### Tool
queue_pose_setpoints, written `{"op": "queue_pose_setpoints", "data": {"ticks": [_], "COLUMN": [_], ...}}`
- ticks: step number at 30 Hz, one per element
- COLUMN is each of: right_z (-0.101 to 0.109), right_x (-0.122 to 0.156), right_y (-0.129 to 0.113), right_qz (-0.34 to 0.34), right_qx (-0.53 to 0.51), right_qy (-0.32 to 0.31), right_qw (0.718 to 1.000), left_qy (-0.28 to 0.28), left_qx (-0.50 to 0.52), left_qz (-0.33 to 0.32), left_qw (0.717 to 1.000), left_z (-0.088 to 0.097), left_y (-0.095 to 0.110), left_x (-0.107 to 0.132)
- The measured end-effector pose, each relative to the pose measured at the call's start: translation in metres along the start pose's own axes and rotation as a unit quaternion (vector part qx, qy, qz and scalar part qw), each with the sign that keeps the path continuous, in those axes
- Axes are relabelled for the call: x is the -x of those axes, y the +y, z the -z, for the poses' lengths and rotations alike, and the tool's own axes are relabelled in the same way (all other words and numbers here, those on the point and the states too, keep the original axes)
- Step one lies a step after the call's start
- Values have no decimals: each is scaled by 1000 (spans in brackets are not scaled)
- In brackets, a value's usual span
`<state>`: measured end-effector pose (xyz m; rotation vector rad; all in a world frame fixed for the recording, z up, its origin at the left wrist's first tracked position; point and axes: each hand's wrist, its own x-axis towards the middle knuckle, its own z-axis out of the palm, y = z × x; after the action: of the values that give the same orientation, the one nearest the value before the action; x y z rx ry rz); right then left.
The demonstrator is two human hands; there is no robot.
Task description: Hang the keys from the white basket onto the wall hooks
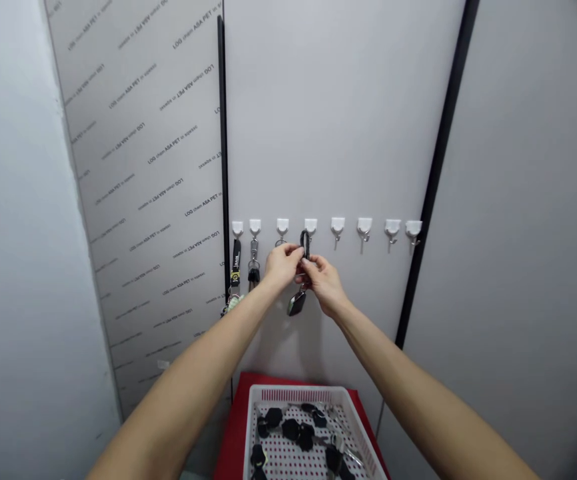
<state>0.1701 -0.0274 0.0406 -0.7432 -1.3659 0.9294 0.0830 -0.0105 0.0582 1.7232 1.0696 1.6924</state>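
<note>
Both hands are at one keychain, which has a black strap loop (305, 241) at its top and a dark, flat fob (296, 303) hanging below. My left hand (282, 263) pinches the loop's left side. My right hand (324, 283) grips the keychain from the right, its fingers closed just below the loop. The loop's top lies in front of a white wall hook (310, 225); whether it is on the hook I cannot tell. Part of the keychain is hidden by my fingers. To the left, a ring hangs on another hook (282, 225), mostly behind my left hand.
A black lanyard keychain (236, 263) and a keychain with a metal clasp (254, 257) hang at the left. Several hooks (364, 227) continue rightward. Below, a white perforated basket (313, 390) holds several black-headed keys on a red surface (231, 427). Black strips (433, 173) edge the panel.
</note>
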Motion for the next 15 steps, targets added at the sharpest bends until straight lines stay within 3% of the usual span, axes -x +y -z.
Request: {"op": "queue_pose_setpoints", "data": {"ticks": [9, 15], "right_z": [11, 20], "right_x": [-12, -16], "right_y": [3, 15], "right_qz": [-46, -45], "right_qx": [12, 57], "right_qy": [49, 55], "right_qw": [998, 996], "left_qy": [-20, -75], "left_qx": [-116, -163], "left_qz": [4, -3], "left_qw": [993, 984], "left_z": [-15, -17], "left_y": [3, -12], "left_x": [-5, 9]}}
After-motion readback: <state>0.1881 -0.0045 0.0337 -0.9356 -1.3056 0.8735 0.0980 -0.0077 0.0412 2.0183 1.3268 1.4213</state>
